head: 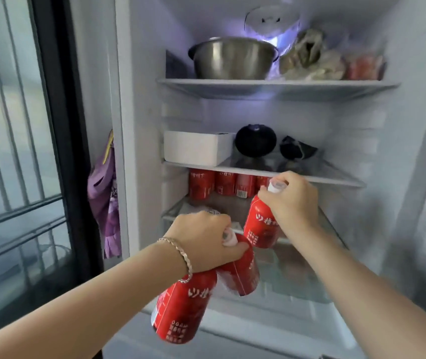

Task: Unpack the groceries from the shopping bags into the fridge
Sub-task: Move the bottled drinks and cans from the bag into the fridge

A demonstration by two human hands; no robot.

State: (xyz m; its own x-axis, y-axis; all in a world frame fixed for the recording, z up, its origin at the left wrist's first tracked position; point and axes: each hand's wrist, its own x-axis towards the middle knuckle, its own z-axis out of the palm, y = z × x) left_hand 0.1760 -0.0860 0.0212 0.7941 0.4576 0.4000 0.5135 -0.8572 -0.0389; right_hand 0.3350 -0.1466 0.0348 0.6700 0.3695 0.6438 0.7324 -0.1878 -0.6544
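At the front lip of the third shelf (174,212), the right hand (292,200) grasps a red bottle (260,226) by its white-capped neck, nearly upright, and the row of red bottles (219,185) it should join stands straight behind it at the back. Lower and nearer the person, the left hand (204,239) clenches round the necks of two more bottles (183,304), which hang tilted below shelf level, so the right hand's bottle likely goes in first
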